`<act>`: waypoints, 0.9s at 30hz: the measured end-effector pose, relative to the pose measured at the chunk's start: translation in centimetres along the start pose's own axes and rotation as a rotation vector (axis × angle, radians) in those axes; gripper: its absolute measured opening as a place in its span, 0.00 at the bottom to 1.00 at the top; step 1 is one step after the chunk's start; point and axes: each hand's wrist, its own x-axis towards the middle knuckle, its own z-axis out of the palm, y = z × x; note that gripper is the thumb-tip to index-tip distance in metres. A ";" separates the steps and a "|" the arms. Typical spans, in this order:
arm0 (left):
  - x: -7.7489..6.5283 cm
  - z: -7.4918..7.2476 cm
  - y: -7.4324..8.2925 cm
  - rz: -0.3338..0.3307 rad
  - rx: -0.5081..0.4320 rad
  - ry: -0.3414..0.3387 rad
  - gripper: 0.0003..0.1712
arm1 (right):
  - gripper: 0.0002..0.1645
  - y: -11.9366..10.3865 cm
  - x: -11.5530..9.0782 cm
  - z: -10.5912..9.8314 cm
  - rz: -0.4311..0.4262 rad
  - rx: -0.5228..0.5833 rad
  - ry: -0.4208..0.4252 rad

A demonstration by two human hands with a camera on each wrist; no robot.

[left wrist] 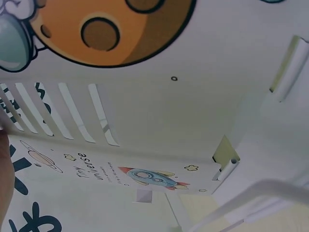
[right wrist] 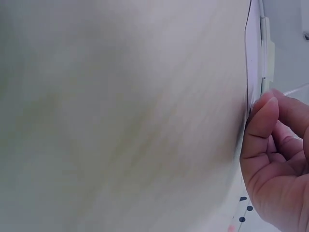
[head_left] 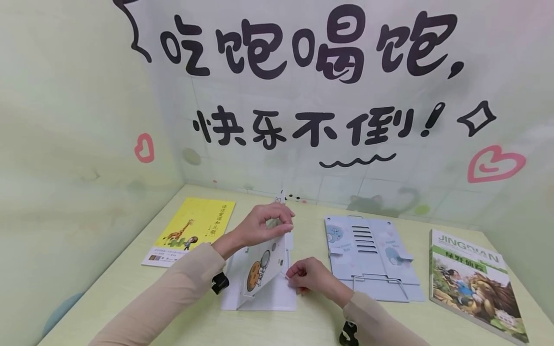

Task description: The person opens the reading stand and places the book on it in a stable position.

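A white folding book stand [head_left: 277, 302] with space cartoons lies on the table, its printed panel [head_left: 270, 259] tilted up from the base. My left hand [head_left: 269, 223] grips the upper part of that raised panel between thumb and fingers. Low at the base's right side, my right hand [head_left: 315, 278] pinches part of the stand, by the thin wire support. The left wrist view looks under the panel, showing its slots, a rocket print [left wrist: 154, 176] and the white wire support [left wrist: 270, 188]. In the right wrist view, the thumb and fingertips [right wrist: 270, 104] meet at the stand's edge.
To the right lies a light blue book stand [head_left: 372, 264] with slots and a wire support. A thick illustrated book [head_left: 476, 293] is at the far right. On the left lies a yellow book [head_left: 196, 223]. A printed curtain [head_left: 303, 96] hangs behind the table.
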 end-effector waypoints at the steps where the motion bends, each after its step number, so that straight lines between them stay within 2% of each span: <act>1: 0.0 -0.1 0.0 0.000 0.003 -0.003 0.06 | 0.06 0.0 -0.2 0.0 -0.004 0.018 -0.003; 6: 0.2 -0.3 -0.1 0.016 0.012 -0.014 0.07 | 0.12 0.1 -1.1 0.2 -0.032 0.074 0.003; 11: 0.2 -0.4 0.1 -0.021 0.004 -0.021 0.07 | 0.16 -0.3 -2.4 1.0 -0.046 0.140 0.062; 14: 0.2 -0.4 0.0 -0.040 0.012 -0.001 0.04 | 0.15 -1.0 -3.3 1.9 -0.055 0.213 0.091; 16: 0.2 -0.6 -0.2 -0.067 -0.003 0.038 0.03 | 0.16 -1.7 -3.8 2.8 -0.068 0.270 0.100; 19: 0.1 -1.1 -0.8 -0.162 -0.049 0.137 0.06 | 0.17 -3.0 -4.5 4.2 -0.109 0.354 0.115; 23: -0.3 -2.2 -2.0 -0.378 -0.062 0.272 0.13 | 0.16 -4.3 -4.8 5.7 -0.173 0.405 0.178; 25: -0.6 -2.7 -2.8 -0.493 -0.036 0.294 0.16 | 0.15 -4.7 -4.8 6.2 -0.199 0.408 0.224; 27: -0.9 -3.0 -3.5 -0.603 0.000 0.277 0.19 | 0.15 -5.0 -4.6 6.7 -0.213 0.401 0.268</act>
